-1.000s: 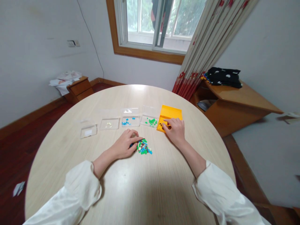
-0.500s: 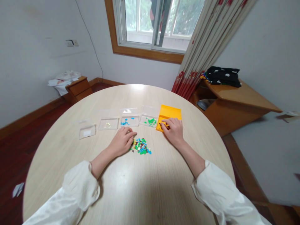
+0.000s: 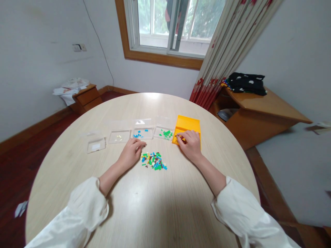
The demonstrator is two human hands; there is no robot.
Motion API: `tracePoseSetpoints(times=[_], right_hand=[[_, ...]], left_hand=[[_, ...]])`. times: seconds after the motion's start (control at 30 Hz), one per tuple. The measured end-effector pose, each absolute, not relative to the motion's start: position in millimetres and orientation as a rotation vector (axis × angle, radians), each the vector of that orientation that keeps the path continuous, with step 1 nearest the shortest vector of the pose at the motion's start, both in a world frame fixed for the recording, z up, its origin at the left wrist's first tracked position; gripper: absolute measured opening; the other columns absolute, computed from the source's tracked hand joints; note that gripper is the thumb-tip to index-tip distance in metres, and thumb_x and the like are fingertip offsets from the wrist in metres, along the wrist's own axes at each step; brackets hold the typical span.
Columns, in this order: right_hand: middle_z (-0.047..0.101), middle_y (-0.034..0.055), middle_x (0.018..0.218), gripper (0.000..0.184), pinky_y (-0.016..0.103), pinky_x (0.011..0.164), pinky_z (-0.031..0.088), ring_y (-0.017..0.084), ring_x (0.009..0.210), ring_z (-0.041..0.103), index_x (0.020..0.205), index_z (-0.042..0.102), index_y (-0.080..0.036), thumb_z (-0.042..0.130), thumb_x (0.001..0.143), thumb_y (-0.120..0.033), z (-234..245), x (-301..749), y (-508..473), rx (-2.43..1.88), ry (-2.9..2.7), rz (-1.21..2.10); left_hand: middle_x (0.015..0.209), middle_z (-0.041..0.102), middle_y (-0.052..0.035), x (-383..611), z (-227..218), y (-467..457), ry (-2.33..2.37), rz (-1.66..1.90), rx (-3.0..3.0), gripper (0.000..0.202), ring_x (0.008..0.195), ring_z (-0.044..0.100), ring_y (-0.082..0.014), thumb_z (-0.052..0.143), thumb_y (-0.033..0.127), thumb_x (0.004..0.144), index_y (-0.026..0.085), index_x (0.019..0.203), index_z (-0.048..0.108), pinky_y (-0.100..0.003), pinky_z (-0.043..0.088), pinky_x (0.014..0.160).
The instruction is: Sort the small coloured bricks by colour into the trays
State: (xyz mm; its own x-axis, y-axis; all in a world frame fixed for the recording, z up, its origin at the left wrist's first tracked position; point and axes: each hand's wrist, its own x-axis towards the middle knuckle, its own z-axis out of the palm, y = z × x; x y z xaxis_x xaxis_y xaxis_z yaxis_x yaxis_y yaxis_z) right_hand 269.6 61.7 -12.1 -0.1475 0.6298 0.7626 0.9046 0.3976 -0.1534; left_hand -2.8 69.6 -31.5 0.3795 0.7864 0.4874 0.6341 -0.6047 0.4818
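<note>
My left hand (image 3: 131, 151) hovers at the upper left edge of a loose pile of small toy bricks (image 3: 156, 162) in blue, green, brown, yellow and cream. Its thumb and fingertips are pinched together, and whatever is between them is too small to make out. Over the open yellow box (image 3: 188, 122) is my right hand (image 3: 191, 144), fingers bent down to the brown bricks (image 3: 181, 139) inside. Its fingertips are drawn together; I cannot see what they hold.
Left of the yellow box stand open clear boxes: one with green bricks (image 3: 166, 133), one with blue bricks (image 3: 137, 135), one with cream bricks (image 3: 119, 137). A further clear box (image 3: 96, 145) holds a white piece. All stand on a round wooden table (image 3: 155, 213).
My left hand has drawn back a little to the left and away from the pile, its fingers closing and uncovering more bricks. My right hand has barely moved over the yellow box.
</note>
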Motion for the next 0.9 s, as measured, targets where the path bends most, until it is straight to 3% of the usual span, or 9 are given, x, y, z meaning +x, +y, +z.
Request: tracePoseSetpoints(times=[0.3,0.6,0.9], right_hand=[[0.063,0.0024,0.068,0.015,0.032,0.066,0.031,0.018,0.069,0.051,0.076,0.063,-0.021,0.052,0.086,-0.024,-10,266,59,-1.356,-1.907,-0.355],[0.068,0.0055,0.081,0.014,0.032,0.07,0.041,0.017,0.078,0.058,0.092,0.062,-0.019,0.048,0.09,-0.018,-8,220,32,-0.975,-2.058,-0.081],[0.069,0.0054,0.083,0.018,0.032,0.071,0.045,0.017,0.08,0.061,0.096,0.064,-0.02,0.047,0.092,-0.027,-11,200,25,-0.881,-2.115,0.058]], left_hand=[[0.081,0.062,-0.0053,-4,-28,71,1.258,1.0,2.378,0.015,0.083,0.055,-0.0186,0.05,0.019,0.082,0.017,0.078,0.064,-0.034,0.046,0.076],[0.077,0.065,-0.0036,5,-13,55,1.115,1.158,2.378,0.013,0.075,0.058,-0.0153,0.05,0.02,0.085,0.018,0.084,0.062,-0.029,0.046,0.069],[0.077,0.067,-0.0044,15,-8,43,0.895,1.16,2.46,0.015,0.076,0.059,-0.0149,0.05,0.024,0.087,0.018,0.086,0.064,-0.029,0.047,0.071]])
